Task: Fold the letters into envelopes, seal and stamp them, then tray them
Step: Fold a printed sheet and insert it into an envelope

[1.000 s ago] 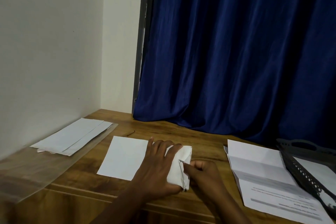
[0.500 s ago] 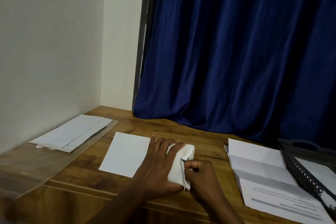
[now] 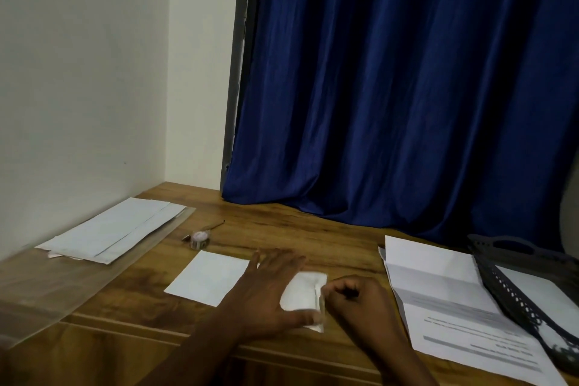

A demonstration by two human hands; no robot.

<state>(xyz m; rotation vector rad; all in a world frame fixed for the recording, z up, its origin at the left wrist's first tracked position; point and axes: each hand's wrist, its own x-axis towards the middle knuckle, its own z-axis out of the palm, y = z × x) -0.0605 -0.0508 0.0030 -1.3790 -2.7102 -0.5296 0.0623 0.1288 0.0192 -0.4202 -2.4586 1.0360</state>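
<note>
Envelope [image 3: 302,293] | left hand [image 3: 269,288] flat, pressing it | right hand [image 3: 354,299] pinching its edge | letter [image 3: 451,301] print unreadable

The left hand [image 3: 269,294] lies flat, fingers spread, on a white envelope [image 3: 241,288] on the wooden counter [image 3: 313,238]. The right hand [image 3: 354,301] is curled at the envelope's right end. A creased letter [image 3: 445,298] lies to the right, its edge under a dark tray [image 3: 513,288].
</note>
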